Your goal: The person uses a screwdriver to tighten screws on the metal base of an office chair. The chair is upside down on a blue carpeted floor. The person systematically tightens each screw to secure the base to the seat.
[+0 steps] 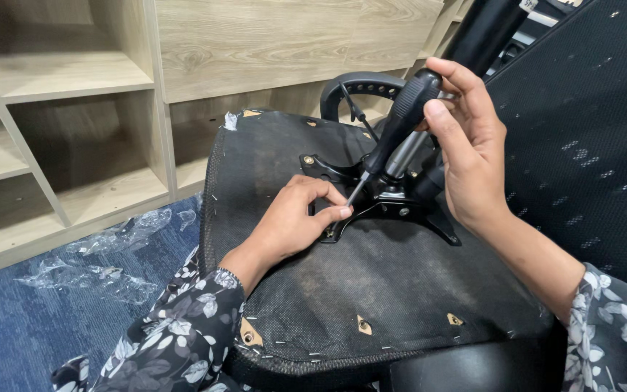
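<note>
Centre frame: right hand (pixel 466 145) closed round the screwdriver (pixel 393 131), its rubbery black handle upright and the shaft angled down to the bracket (pixel 393 199). Left hand (pixel 295 221) pinches at the tip, apparently steadying a screw I cannot see. The black metal bracket sits on the seat (pixel 371 290), underside up: coarse fabric, stapled edge.
</note>
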